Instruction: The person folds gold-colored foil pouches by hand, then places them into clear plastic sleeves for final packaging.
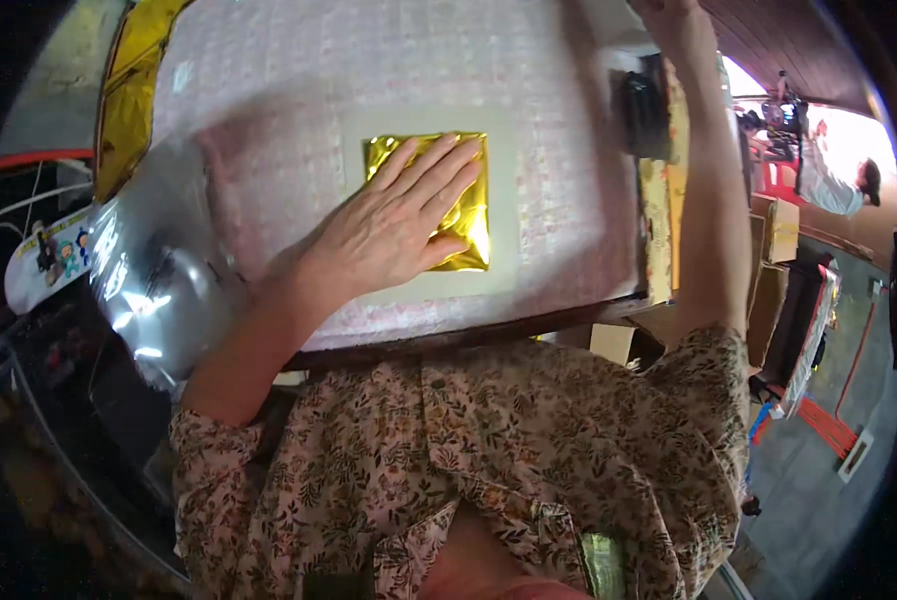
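Note:
My left hand (pixel 398 212) lies palm down with its fingers stretched out over a shiny square of gold foil (pixel 475 240). The foil's edges show around the fingers; what is under the palm is hidden. Beneath the foil is a pale, flat rectangular sheet (pixel 504 190), resting on the light patterned table cover (pixel 298 90). Up at the far right, my right arm reaches forward, and my right hand (pixel 666 12) is cut off by the top edge, so its fingers cannot be made out.
A clear plastic bag (pixel 163 265) bulges at the table's left side, near gold foil (pixel 133 110) along the far left edge. By the right edge sits a black object (pixel 643 115). Cardboard boxes (pixel 765 300) stand beyond my right arm. A person (pixel 833 170) is in the bright right background.

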Demonstrator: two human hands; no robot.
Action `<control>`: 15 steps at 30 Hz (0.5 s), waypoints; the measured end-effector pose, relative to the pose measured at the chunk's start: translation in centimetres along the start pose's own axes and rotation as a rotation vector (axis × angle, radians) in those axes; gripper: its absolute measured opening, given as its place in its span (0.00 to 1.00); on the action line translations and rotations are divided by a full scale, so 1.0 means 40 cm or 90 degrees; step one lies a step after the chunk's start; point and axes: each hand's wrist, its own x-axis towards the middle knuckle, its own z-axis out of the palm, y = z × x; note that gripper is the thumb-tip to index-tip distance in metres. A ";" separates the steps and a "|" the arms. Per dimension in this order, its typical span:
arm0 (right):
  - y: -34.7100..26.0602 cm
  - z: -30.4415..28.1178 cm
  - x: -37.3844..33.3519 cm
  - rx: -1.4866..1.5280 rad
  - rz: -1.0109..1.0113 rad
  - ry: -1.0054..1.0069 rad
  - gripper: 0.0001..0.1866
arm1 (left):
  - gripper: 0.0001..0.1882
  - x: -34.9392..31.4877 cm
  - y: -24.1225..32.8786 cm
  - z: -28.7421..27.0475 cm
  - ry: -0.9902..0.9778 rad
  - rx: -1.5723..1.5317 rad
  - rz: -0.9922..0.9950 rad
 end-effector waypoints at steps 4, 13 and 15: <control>0.032 0.066 0.040 -0.070 0.040 -0.042 0.12 | 0.44 0.000 -0.004 0.011 -0.001 0.009 0.000; 0.079 0.109 0.076 0.101 0.129 -0.095 0.09 | 0.43 -0.011 -0.003 0.013 -0.008 0.012 -0.011; 0.247 0.112 0.105 0.079 0.076 -0.064 0.09 | 0.43 -0.004 0.003 0.011 -0.012 0.019 0.002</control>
